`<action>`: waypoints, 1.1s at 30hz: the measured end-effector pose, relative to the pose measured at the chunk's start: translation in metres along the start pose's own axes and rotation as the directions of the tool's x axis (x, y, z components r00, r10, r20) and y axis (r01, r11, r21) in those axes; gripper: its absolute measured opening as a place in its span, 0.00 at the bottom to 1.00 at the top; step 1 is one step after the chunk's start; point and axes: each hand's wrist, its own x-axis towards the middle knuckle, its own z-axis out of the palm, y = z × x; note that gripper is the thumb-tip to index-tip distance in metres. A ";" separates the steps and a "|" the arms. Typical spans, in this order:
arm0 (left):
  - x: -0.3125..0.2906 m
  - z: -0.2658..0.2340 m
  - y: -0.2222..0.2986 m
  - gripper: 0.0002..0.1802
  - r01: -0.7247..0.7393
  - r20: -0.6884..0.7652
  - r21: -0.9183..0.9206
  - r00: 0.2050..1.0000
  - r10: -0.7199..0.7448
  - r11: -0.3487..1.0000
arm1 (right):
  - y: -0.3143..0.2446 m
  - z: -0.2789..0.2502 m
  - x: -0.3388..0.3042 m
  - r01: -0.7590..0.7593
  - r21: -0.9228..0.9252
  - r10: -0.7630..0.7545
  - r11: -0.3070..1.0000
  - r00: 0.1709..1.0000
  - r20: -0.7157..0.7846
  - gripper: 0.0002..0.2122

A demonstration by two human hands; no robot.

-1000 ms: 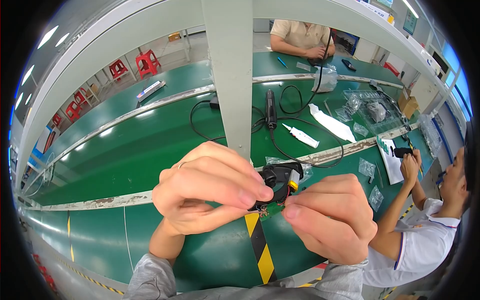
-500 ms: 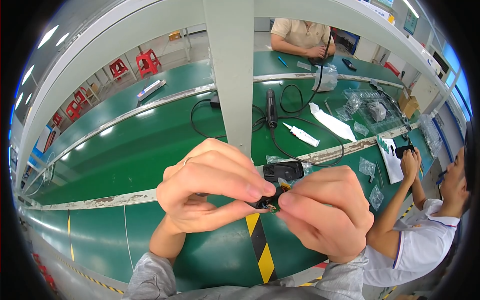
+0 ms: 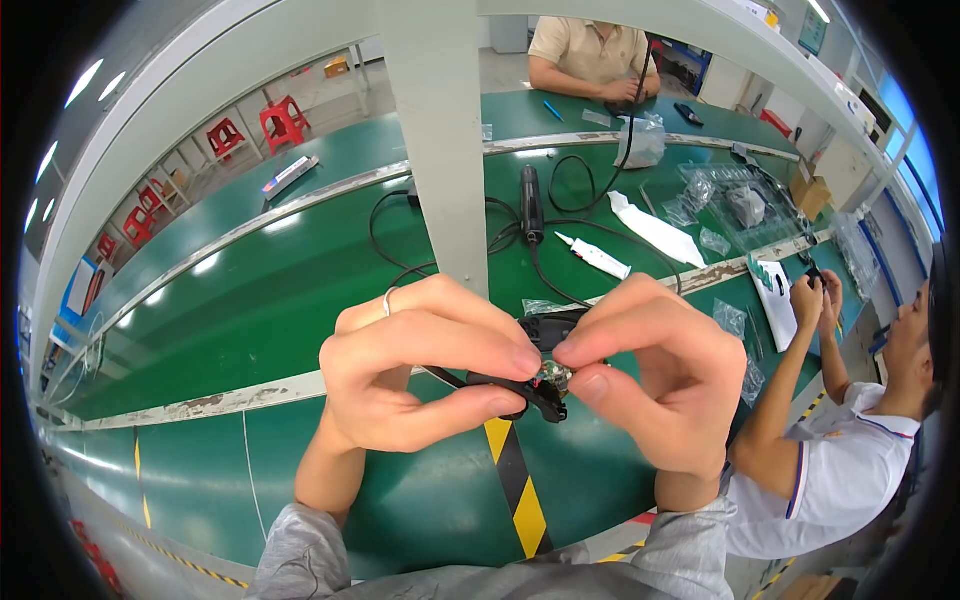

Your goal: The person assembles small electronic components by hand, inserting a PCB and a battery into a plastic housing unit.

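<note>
While left fingers [image 3: 503, 358] hold casing [image 3: 546, 402] | right fingers [image 3: 600, 386] pinch board [image 3: 555, 376]

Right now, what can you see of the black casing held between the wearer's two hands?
The casing is black, apparently plastic, with a curved outline and a small greenish board exposed at its right end. It is held above the green table, tilted, right end lower. The left hand holds it between thumb and fingers; the right hand pinches the board. Fingers hide the rest.
</note>
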 end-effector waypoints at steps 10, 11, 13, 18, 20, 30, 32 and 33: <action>-0.001 -0.001 -0.006 0.15 0.029 0.014 -0.022 1.000 -0.028 0.999 | 0.006 0.002 -0.003 -0.234 0.288 0.237 0.929 0.971 0.025 0.07; -0.001 -0.002 -0.007 0.14 0.020 0.000 -0.028 1.000 -0.020 0.999 | 0.007 0.002 -0.002 -0.210 0.261 0.215 0.942 0.977 0.011 0.07; 0.000 -0.005 -0.007 0.14 -0.006 -0.020 -0.070 1.000 0.004 0.998 | 0.009 -0.005 0.002 -0.141 0.132 0.146 0.981 0.989 -0.028 0.08; 0.003 -0.002 -0.004 0.13 0.041 -0.057 -0.147 0.997 -0.050 0.988 | 0.008 -0.038 -0.002 -0.100 -0.046 0.086 0.994 0.968 -0.235 0.09; -0.003 -0.007 -0.004 0.13 0.066 -0.064 -0.123 0.995 -0.074 0.990 | 0.029 -0.032 -0.007 -0.080 0.029 0.084 0.996 0.971 -0.222 0.08; -0.118 0.047 -0.069 0.09 0.789 0.418 -0.606 0.425 -0.803 0.102 | 0.151 0.018 -0.092 -0.573 0.345 0.610 0.743 0.792 0.003 0.06; -0.144 0.051 -0.078 0.09 0.767 0.482 -0.639 0.344 -0.806 -0.055 | 0.152 0.021 -0.094 -0.583 0.363 0.612 0.727 0.789 0.041 0.06; -0.149 0.051 -0.081 0.09 0.769 0.478 -0.637 0.334 -0.812 -0.058 | 0.153 0.021 -0.094 -0.591 0.367 0.613 0.718 0.787 0.069 0.07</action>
